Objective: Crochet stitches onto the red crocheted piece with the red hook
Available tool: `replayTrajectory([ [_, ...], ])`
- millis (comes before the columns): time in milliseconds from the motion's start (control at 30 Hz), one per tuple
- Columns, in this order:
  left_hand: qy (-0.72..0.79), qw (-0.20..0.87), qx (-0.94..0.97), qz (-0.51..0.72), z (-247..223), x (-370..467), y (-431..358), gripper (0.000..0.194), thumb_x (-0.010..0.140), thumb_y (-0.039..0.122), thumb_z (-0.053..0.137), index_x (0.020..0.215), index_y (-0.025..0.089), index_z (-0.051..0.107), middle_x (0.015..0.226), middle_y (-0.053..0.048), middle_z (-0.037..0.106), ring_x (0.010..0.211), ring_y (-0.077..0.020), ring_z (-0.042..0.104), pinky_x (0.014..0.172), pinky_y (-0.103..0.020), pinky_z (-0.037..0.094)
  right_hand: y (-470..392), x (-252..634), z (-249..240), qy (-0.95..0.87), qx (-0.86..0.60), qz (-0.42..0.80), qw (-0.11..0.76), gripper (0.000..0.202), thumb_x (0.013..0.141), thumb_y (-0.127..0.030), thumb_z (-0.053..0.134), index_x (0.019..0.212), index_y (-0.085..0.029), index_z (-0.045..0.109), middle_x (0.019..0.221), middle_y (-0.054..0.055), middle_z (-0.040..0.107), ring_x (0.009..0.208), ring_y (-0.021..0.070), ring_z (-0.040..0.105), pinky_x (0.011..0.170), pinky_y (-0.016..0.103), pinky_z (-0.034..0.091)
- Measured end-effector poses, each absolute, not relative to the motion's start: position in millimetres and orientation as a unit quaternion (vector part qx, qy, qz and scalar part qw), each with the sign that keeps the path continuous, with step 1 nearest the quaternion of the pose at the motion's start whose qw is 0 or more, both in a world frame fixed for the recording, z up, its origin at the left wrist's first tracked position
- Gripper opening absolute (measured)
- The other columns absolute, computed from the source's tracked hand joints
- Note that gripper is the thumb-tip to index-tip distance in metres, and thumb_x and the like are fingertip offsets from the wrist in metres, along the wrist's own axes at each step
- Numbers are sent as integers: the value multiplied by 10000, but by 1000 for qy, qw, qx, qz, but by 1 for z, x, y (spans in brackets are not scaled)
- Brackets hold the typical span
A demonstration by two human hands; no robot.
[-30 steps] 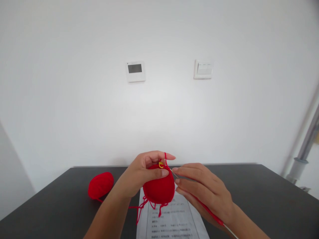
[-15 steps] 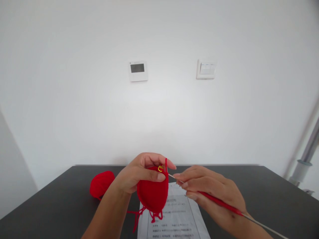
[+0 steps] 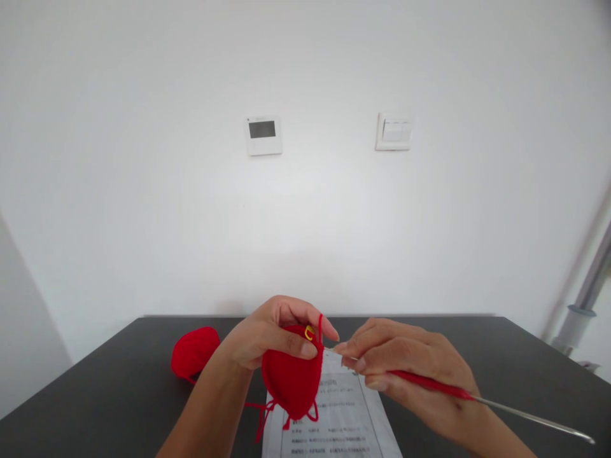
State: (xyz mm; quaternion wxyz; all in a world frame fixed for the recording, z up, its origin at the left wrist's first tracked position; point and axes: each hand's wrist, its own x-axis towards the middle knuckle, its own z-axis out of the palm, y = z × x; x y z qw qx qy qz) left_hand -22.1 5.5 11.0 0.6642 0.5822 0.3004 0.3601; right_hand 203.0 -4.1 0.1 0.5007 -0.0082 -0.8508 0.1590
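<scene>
My left hand (image 3: pixel 286 331) pinches a red crochet piece (image 3: pixel 292 385) between thumb and fingers, its index finger stretched out with red yarn looped over it. A yellow stitch marker (image 3: pixel 309 333) is clipped near the top edge of the piece. Loose red yarn tails hang from its lower end. My right hand (image 3: pixel 405 362) grips a crochet hook (image 3: pixel 429 383) by its red handle. The thin metal shaft reaches the right edge of the piece, where the near tip is hidden. The hook's other end sticks out past my right wrist.
A ball of red yarn (image 3: pixel 195 353) rests at the left on the dark table (image 3: pixel 119 394). Under my hands lies a printed sheet (image 3: pixel 334 413). Behind the table rises a white wall with a thermostat (image 3: pixel 264 135) and a light switch (image 3: pixel 394 131). A pipe (image 3: pixel 592 273) runs at the right.
My right hand has shifted slightly right and down, and more of the hook's rear end shows. The crochet piece and my left index finger have dipped a little.
</scene>
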Motion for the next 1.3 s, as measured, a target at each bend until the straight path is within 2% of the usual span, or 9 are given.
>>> replayTrajectory([
  [200,300,670,587,342,9,-22,5,283,525,227,852,784,131,791,620,-33,699,500,-95,563,517,-204,401,-4,202,-7,-821,-9,239,518,114,928,-197,586,942,-168,695,885,99,739,811,163,714,671,262,602],
  [333,292,673,587,341,8,-23,7,300,528,236,861,800,131,791,626,-35,699,503,-94,556,518,-203,395,-4,200,-9,-820,-6,228,524,122,931,-179,580,973,-163,693,913,106,735,826,158,707,701,261,593],
  [533,279,696,567,341,8,-24,9,291,513,209,860,779,116,789,629,-45,708,509,-106,583,510,-201,416,1,206,-3,-851,19,218,477,146,933,-139,560,1017,-154,678,999,124,714,862,157,693,725,258,580],
  [667,267,710,562,330,5,-23,10,304,506,207,864,784,111,789,606,-43,699,485,-103,571,493,-205,398,2,209,0,-860,36,213,463,154,928,-131,567,1027,-145,685,981,128,717,895,164,684,740,260,574],
  [933,293,690,576,325,4,-21,10,299,497,236,874,766,133,792,616,-44,705,495,-116,568,520,-227,408,1,203,-10,-779,2,351,520,117,885,-168,644,944,-191,742,874,83,751,800,168,711,683,281,597],
  [1300,286,681,596,313,8,-25,8,245,534,215,850,759,142,785,638,-33,709,528,-120,577,541,-224,429,0,202,-13,-764,-9,375,524,119,877,-181,660,954,-208,747,885,83,759,776,167,718,676,288,604],
])
